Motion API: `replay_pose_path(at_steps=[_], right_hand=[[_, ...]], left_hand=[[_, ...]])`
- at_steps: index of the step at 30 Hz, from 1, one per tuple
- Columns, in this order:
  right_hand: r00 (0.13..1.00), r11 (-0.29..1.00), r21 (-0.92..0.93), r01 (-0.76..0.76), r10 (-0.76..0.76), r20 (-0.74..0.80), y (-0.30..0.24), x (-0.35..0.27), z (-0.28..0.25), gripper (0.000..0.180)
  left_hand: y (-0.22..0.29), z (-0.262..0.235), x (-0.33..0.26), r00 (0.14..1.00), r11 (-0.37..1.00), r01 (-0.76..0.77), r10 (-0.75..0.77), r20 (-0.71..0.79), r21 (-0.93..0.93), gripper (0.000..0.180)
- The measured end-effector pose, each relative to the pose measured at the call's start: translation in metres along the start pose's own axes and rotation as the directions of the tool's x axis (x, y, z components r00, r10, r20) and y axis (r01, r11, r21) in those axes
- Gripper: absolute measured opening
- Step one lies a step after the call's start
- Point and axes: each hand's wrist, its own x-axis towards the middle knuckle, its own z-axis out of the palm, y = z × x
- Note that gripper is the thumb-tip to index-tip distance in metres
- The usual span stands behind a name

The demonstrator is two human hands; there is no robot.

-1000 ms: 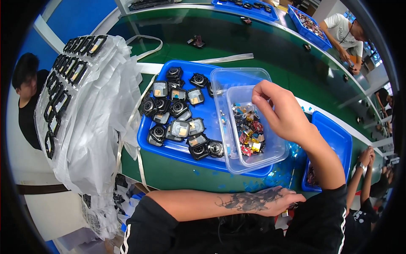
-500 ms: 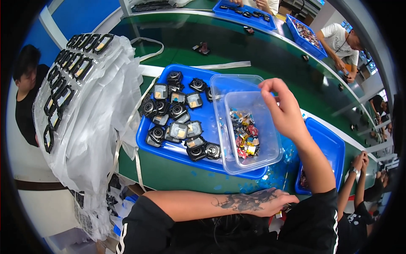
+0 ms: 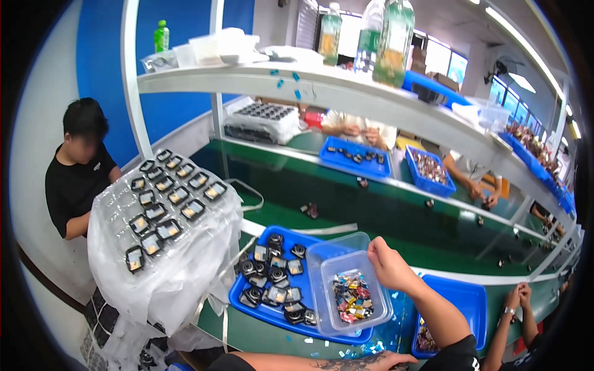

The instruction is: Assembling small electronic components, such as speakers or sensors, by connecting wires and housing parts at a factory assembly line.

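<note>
Over the right end of a blue tray [image 3: 238,297] sits a clear plastic tub [image 3: 377,315] with small coloured electronic parts [image 3: 352,297] inside. Closed into a fist, my right hand [image 3: 388,263] is at the tub's upper right rim; what its fingers hold, if anything, is hidden. Several black watch cases [image 3: 276,274] lie in the tray's left part. Across the bottom edge reaches my tattooed left forearm. My left hand [image 3: 390,360] appears closed, its fingers partly cut off by the frame, with a small dark piece under them that I cannot make out.
Left, a white-wrapped stack carries a clear tray [image 3: 124,213] of black frames, with a person beside it. A second blue tray [image 3: 476,297] stands right of my arm. Overhead runs a white shelf [image 3: 247,79] with bottles. Beyond the green belt [image 3: 278,204], other people's hands work.
The view has tilted up, so the table sits lower in it and the shelf shows. My right hand's fingers are curled tighter by the tub's rim. The tub stays over the tray.
</note>
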Motion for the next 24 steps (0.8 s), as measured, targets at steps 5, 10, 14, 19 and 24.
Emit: replay_pose_path(at_steps=[5,10,14,19,24], right_hand=[[0.959,0.963,-0.009,0.269,-0.268,-0.091,-0.073,0.013,-0.062,0.01],[0.978,0.971,0.151,0.183,-0.164,-0.128,-0.179,0.063,-0.156,0.011],[0.925,0.95,0.058,0.305,-0.282,-0.253,-0.226,0.147,-0.213,0.017],[0.941,0.982,0.175,0.076,-0.013,-0.339,-0.262,0.217,-0.209,0.031],[0.759,0.978,-0.082,0.192,-0.201,-0.619,-0.271,0.212,-0.194,0.027]], left_hand=[[0.0,-0.004,0.001,0.996,0.997,0.079,-0.08,0.037,0.017,0.033],[-0.007,-0.012,0.005,1.0,0.999,0.002,-0.001,0.025,-0.034,0.033],[0.008,-0.02,0.008,1.0,0.998,-0.001,0.0,0.019,0.066,0.035],[0.012,-0.018,0.008,0.998,0.997,-0.051,0.054,-0.042,0.064,0.033],[0.015,-0.016,0.009,0.98,0.995,-0.102,0.102,-0.17,0.01,0.031]])
